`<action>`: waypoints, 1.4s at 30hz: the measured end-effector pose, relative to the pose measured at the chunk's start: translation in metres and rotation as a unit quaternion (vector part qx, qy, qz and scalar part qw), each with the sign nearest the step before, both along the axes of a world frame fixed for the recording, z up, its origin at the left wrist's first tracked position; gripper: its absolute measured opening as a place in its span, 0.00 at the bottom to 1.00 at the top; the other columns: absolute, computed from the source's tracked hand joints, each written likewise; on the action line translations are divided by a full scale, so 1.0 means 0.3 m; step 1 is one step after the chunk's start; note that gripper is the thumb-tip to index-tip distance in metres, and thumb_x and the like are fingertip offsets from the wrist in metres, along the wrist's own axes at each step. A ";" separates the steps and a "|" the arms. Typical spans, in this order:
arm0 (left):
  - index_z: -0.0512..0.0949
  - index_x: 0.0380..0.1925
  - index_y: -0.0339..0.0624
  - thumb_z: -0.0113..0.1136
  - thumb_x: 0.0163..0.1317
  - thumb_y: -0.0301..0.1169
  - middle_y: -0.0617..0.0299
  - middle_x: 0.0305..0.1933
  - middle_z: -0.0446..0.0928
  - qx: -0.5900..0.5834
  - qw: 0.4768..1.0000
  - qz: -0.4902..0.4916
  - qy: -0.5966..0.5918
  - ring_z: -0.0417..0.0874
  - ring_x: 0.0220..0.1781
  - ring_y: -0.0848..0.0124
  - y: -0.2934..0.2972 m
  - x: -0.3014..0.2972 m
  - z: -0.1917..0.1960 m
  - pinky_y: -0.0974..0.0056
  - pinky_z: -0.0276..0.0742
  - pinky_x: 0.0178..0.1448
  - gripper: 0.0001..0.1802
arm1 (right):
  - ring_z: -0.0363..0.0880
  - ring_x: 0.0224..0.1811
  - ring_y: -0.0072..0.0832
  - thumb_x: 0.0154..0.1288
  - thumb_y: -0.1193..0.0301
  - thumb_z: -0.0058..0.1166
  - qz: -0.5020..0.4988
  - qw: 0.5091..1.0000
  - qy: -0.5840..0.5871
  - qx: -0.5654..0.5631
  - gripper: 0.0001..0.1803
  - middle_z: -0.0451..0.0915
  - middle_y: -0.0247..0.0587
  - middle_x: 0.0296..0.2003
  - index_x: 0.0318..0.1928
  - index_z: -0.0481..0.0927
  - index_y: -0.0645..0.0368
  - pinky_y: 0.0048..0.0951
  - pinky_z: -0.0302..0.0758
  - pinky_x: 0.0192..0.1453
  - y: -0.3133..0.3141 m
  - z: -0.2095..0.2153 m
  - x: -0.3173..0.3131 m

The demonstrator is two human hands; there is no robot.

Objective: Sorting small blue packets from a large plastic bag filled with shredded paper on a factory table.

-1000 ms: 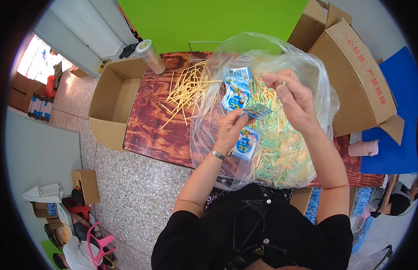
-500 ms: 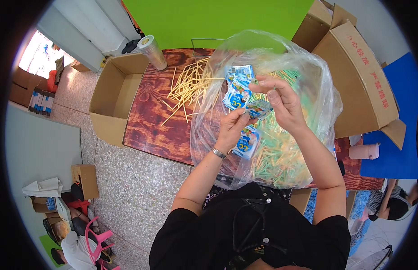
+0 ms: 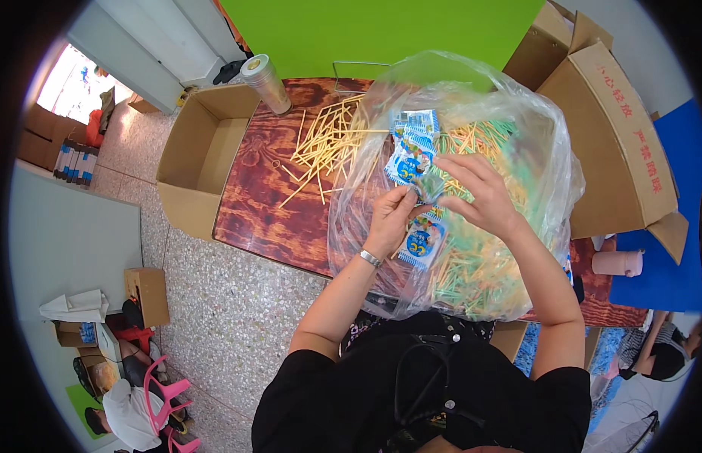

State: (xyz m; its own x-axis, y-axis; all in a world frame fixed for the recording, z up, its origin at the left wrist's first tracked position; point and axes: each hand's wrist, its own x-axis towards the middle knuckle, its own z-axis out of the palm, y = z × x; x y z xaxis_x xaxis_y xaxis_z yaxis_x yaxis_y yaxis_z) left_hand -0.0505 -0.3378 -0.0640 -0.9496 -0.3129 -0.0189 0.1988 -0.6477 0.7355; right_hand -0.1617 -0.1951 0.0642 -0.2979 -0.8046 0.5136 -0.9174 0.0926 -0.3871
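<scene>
My left hand (image 3: 392, 219) pinches a small shiny packet (image 3: 428, 187) between thumb and fingers, above a big clear plastic bag (image 3: 366, 257). Close by on the right, my right hand (image 3: 487, 195) has its thumb and fingers apart around the packet's far side. Blue-and-white printed packets (image 3: 411, 157) lie on the bag just beyond my hands, and another such packet (image 3: 422, 243) is nearer to me. Thin green and orange sticks (image 3: 479, 260) fill the bag. Loose yellow sticks (image 3: 332, 140) are heaped on the table left of it.
The reddish wood-grain table (image 3: 249, 196) holds a tall clear cylinder (image 3: 268, 84) at its far left. An open cardboard box (image 3: 203, 162) stands beside that corner. A larger carton (image 3: 615, 143) and a pink cup (image 3: 617, 263) are at right. Other people sit at both lower edges.
My right hand has come down closer to the packet, its fingers reaching over toward it. My left hand keeps its pinch. The whole view has shifted slightly.
</scene>
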 end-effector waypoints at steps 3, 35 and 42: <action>0.76 0.48 0.33 0.49 0.71 0.28 0.60 0.47 0.79 -0.036 0.999 0.000 -0.014 0.81 0.48 0.71 -0.018 0.000 -0.013 0.63 0.83 0.53 0.12 | 0.76 0.46 0.38 0.54 0.74 0.62 0.008 1.000 0.016 -0.015 0.22 0.79 0.40 0.48 0.53 0.79 0.56 0.36 0.73 0.51 -0.015 -0.055 -0.011; 0.80 0.39 0.42 0.64 0.53 0.27 0.54 0.34 0.77 -0.702 0.692 0.165 -0.035 0.78 0.39 0.56 -0.159 -0.114 -0.125 0.58 0.74 0.43 0.12 | 0.78 0.42 0.45 0.58 0.63 0.60 -0.053 0.938 -0.136 0.316 0.11 0.78 0.46 0.35 0.36 0.78 0.56 0.43 0.77 0.42 -0.075 -0.305 -0.022; 0.80 0.37 0.40 0.63 0.55 0.28 0.54 0.35 0.78 -0.712 0.683 0.163 -0.028 0.78 0.40 0.55 -0.114 -0.037 -0.056 0.57 0.73 0.44 0.09 | 0.79 0.41 0.38 0.53 0.62 0.62 -0.089 0.945 -0.021 0.313 0.12 0.78 0.37 0.33 0.35 0.79 0.54 0.37 0.78 0.40 0.031 -0.403 0.038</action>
